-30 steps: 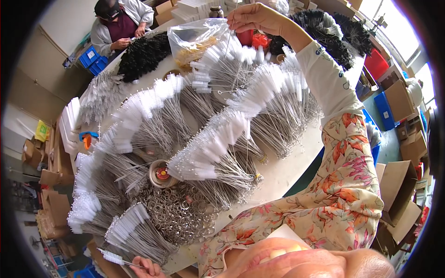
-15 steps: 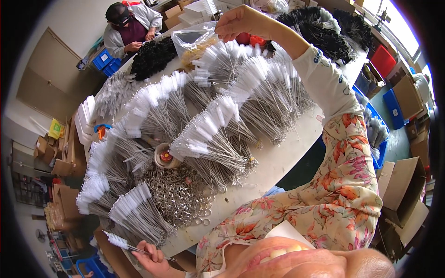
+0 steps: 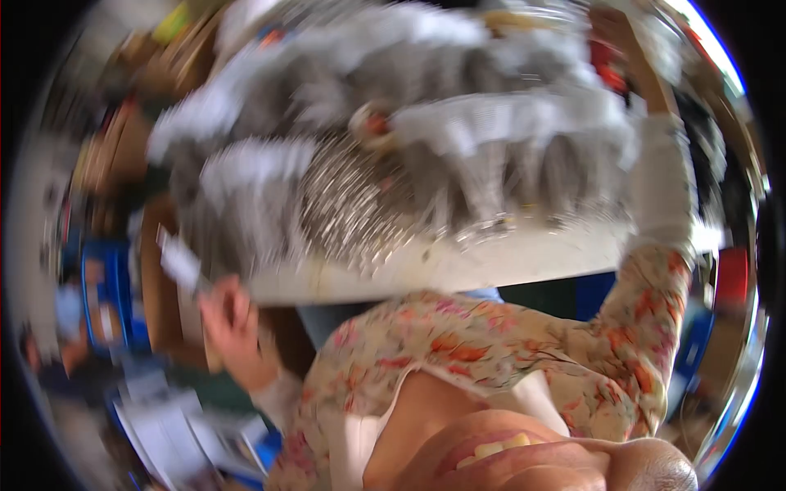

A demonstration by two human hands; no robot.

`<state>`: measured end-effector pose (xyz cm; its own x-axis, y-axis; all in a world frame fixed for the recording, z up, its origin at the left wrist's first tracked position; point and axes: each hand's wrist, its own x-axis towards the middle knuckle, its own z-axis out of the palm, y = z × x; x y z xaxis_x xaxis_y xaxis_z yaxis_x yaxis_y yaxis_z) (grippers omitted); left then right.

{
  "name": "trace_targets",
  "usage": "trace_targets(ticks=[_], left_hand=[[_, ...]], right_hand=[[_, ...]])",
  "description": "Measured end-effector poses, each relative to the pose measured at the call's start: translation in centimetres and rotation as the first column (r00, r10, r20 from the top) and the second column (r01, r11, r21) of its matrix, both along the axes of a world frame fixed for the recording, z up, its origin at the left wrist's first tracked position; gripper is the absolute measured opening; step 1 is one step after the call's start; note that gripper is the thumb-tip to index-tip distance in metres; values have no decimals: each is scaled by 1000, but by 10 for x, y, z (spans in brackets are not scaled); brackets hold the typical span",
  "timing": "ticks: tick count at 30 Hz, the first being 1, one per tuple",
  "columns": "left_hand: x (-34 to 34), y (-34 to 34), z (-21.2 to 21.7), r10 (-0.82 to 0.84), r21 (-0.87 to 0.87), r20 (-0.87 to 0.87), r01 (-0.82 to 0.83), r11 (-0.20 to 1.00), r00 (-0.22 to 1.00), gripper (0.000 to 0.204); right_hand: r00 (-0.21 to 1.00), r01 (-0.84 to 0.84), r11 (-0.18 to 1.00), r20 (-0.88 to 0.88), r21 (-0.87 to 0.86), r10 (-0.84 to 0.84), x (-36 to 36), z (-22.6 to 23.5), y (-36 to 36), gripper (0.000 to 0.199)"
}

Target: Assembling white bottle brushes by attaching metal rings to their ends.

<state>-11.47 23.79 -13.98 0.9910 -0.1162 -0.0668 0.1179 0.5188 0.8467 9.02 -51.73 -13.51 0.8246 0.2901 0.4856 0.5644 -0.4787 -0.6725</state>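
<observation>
My left hand (image 3: 231,319) is closed around the thin stem of a white-bristled tube brush (image 3: 180,260), beyond the table's left front corner. The bristle end points up and to the left. My right arm stretches to the far right of the table, where my right hand (image 3: 616,34) is smeared by motion beside a red thing (image 3: 607,67); its fingers cannot be made out. Between the hands lie bundles of similar wire-stemmed brushes (image 3: 467,127) and a heap of shiny metal rings (image 3: 352,200).
A small round tub (image 3: 372,123) stands behind the rings. The pale table's (image 3: 368,274) front edge runs close to my body. Cardboard boxes (image 3: 160,303) and a blue crate (image 3: 106,295) are at the left. A red container (image 3: 731,276) stands at the right.
The view has swung and is blurred now. The left hand still holds the brush, seen farther from the brush bundles. The right arm reaches farther to the right.
</observation>
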Motion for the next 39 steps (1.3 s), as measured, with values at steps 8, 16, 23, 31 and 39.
trace_targets(ticks=[8,16,23,31,39], left_hand=[[-10,3,-19,-12,-18,76,13,1000,997,35],[13,-24,-28,-5,56,125,-2,998,992,33],[13,-57,-24,-242,27,63,241,970,968,38],[12,-70,-29,-97,4,26,97,995,995,34],[19,-91,-28,-112,77,46,108,991,993,28]], right_hand=[[971,-128,991,-202,30,132,-72,-2,67,24],[926,-195,935,-258,295,274,-155,24,409,16],[776,-133,718,-379,683,504,-162,-10,532,20],[769,66,576,-410,814,490,-154,-24,548,10],[767,148,524,-431,839,474,-151,-31,528,9]])
